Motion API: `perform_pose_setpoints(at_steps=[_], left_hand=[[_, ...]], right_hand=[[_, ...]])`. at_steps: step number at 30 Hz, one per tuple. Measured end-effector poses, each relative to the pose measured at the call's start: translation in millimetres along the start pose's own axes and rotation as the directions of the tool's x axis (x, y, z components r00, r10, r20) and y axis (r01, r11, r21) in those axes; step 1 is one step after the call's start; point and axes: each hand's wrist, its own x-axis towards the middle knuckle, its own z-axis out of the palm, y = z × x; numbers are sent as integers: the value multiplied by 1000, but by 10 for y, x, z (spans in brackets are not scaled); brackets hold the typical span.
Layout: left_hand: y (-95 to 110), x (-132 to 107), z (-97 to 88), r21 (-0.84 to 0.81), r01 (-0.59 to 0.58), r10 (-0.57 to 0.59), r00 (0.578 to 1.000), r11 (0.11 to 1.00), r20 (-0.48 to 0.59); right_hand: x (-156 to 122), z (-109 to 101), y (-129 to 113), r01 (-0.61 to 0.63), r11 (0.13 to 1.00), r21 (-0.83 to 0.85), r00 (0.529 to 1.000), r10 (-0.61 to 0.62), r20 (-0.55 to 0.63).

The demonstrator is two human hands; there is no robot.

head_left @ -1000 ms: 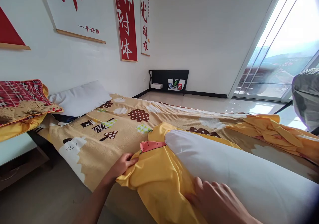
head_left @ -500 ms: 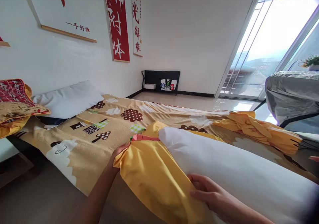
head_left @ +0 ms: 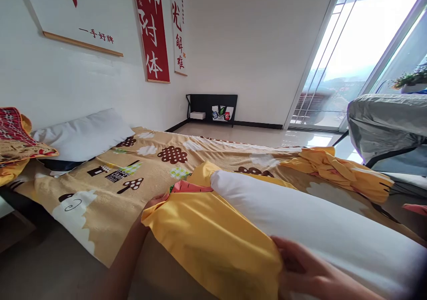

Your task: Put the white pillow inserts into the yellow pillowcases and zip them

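Seemingly, left hand (head_left: 154, 202) and right hand (head_left: 302, 264) grip the yellow cloth (head_left: 213, 235) (left partly hidden).

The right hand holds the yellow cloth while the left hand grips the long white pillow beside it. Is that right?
Not quite: the left hand grips the yellow cloth too, not the long white pillow, as the head view shows. The right hand does hold the yellow cloth.

Left hand (head_left: 156, 200) (largely hidden) reaches forward; right hand (head_left: 305, 262) sits lower, fingers (head_left: 291, 246) bent.
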Motion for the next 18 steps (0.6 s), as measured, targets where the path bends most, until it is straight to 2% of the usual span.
perform_pose_setpoints(at_steps=[2, 3, 5, 8, 10, 12, 15, 18], left_hand=[[48, -104, -69, 24, 61, -63, 996, 998, 64], [94, -156, -94, 76, 87, -95, 990, 993, 108], [222, -241, -105, 284, 77, -124, 981, 956, 151], [429, -287, 4, 625, -14, -58, 994, 781, 95], [522, -270, 139, 708, -30, -8, 999, 706, 50], [554, -239, 287, 700, -54, 25, 998, 712, 52], [503, -198, 455, 589, -133, 112, 991, 797, 73], [404, -163, 498, 486, -72, 86, 996, 871, -6]], right_hand=[[35, 142, -60, 23, 999, 33, 987, -28, 156], [61, 208, -84, 12, 999, 51, 981, -22, 195], [124, 309, -118, -25, 998, 59, 978, 13, 209], [206, 386, -149, -7, 1000, -7, 979, 8, 205], [228, 401, -170, 11, 998, -68, 980, 3, 201], [222, 394, -185, -2, 997, -71, 985, 14, 174], [187, 329, -175, -36, 996, 77, 998, 32, 54], [154, 187, -123, -60, 953, 298, 995, 81, -60]])
